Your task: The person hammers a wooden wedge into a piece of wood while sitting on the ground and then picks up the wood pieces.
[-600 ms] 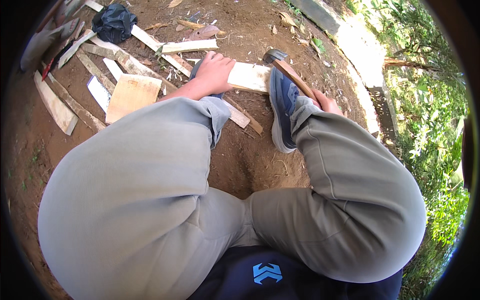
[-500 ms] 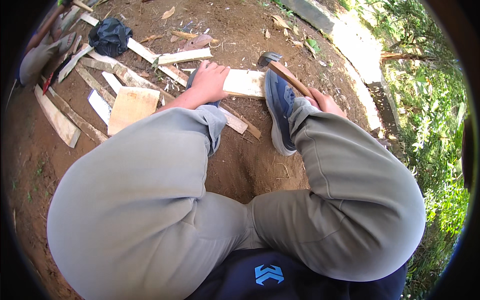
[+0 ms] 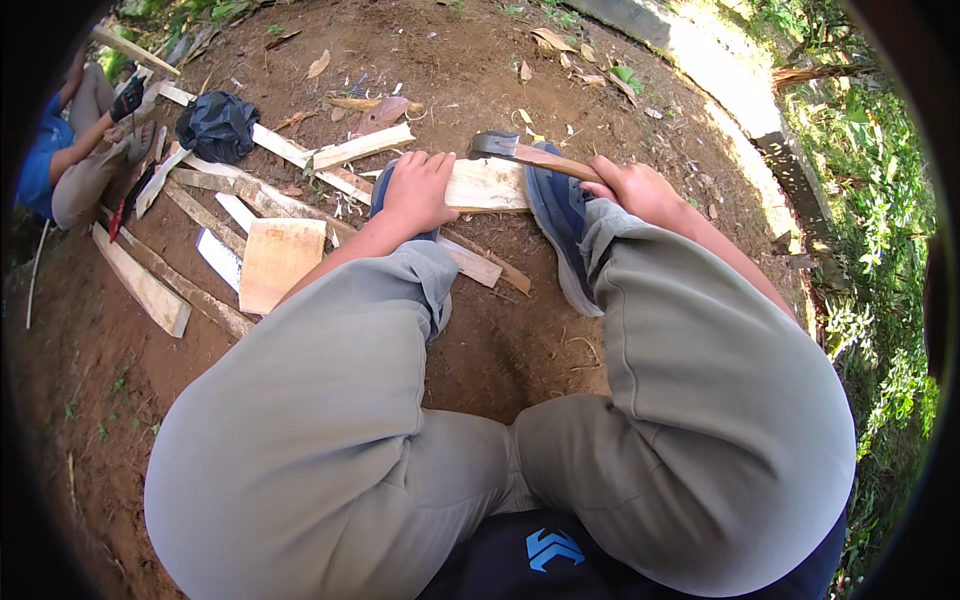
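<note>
- Now the left hand (image 3: 418, 192) lies over the left end of the pale board (image 3: 490, 185), fingers side by side. Its thumb is hidden, so I can't tell if it pinches the wood or just presses on it.
- The right hand (image 3: 640, 190) is wrapped around the wooden handle of a short tool (image 3: 565, 165). The dark metal head (image 3: 493, 145) hangs at the board's far edge; I can't tell if they touch.
- The board lies on the dirt ground (image 3: 500, 350), between the left shoe (image 3: 378, 190) and the right shoe (image 3: 553, 210).
- Toward the ground's left edge are a square piece of wood (image 3: 282, 265), long strips (image 3: 140, 280) and a black bag (image 3: 217, 127). A co-worker (image 3: 85, 150) sits at the far left corner.
- My guess is the work is partway along. Little chips lie about, so some cutting seems done.
- This board looks whole, with no clear cut on the part that shows, so most of its work seems left. How much, I can't tell.
</note>
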